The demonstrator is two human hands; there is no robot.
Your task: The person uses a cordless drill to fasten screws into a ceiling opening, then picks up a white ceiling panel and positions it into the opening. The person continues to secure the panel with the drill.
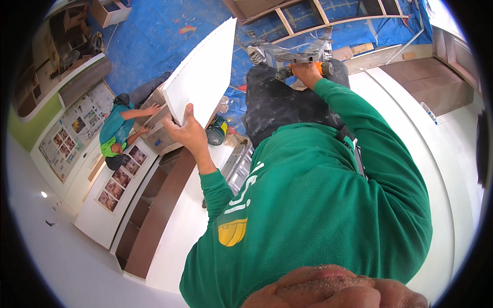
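Note:
My left hand [191,134] grips the lower edge of a white board [205,72], thumb on its face. The board stands tilted upward, and one long edge looks rough and broken. My right hand [307,75] is closed around an orange-and-black power drill [326,68], held low in front of my dark, dusty trousers. Part of the drill is hidden behind the hand. Just beyond it is the grey metal top of a ladder [295,55], with my shoes near its two sides.
At the left, a co-worker in a teal shirt [117,126] has both hands at a brown cabinet [154,131]. A dark green bucket [217,132] stands below the board. Blue sheeting [149,38] covers the floor. A wooden frame [318,13] lies at the far side.

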